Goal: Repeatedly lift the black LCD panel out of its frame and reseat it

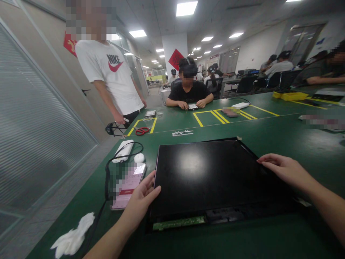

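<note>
A black LCD screen panel (199,172) lies face up in a thin black frame (250,149) on the green table. Along its near edge a strip of green circuit board (179,223) is exposed. My left hand (142,194) grips the panel's left edge, thumb over the top and fingers down the side. At the far right edge, my right hand (280,167) has its fingertips closed on the rim; whether they hold the panel or just the frame is hard to tell. A small peeled tab (239,138) stands up at the far right corner.
Left of the panel are a lit phone (129,187), a white power bank (123,151) with a black cable, a white round case (139,158) and crumpled tissue (74,235). Red-handled scissors (142,131) lie beyond. A person stands at left; another sits opposite.
</note>
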`<state>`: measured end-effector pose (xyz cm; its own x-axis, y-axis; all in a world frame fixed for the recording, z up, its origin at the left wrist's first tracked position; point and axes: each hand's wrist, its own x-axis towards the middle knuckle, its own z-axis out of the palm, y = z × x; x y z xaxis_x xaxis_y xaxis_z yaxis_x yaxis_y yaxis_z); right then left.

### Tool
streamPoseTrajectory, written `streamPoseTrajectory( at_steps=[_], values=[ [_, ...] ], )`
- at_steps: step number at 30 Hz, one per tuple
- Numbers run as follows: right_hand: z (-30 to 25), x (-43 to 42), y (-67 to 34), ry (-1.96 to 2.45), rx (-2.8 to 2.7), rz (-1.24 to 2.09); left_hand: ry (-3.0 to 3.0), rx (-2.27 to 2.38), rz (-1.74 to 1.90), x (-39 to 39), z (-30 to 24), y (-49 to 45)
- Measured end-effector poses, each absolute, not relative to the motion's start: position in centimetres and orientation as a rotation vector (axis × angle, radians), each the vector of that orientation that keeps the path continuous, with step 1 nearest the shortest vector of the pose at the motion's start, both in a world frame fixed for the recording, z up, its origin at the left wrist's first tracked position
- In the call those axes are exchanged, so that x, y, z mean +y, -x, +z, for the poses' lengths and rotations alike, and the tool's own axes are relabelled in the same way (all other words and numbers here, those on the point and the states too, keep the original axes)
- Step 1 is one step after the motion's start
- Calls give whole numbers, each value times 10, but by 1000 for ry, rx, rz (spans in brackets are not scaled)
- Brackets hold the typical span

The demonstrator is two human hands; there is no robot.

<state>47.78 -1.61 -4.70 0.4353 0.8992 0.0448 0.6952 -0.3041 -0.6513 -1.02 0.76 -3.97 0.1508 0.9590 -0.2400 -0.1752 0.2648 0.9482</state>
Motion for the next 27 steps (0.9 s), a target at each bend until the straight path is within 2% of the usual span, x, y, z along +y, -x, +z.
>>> streamPoseTrajectory(
  at_steps=[27],
  values=[
    [-50, -15, -482, 2091, -1336, 444, -845, 1014, 1015, 8, -33, 8]
  ],
)
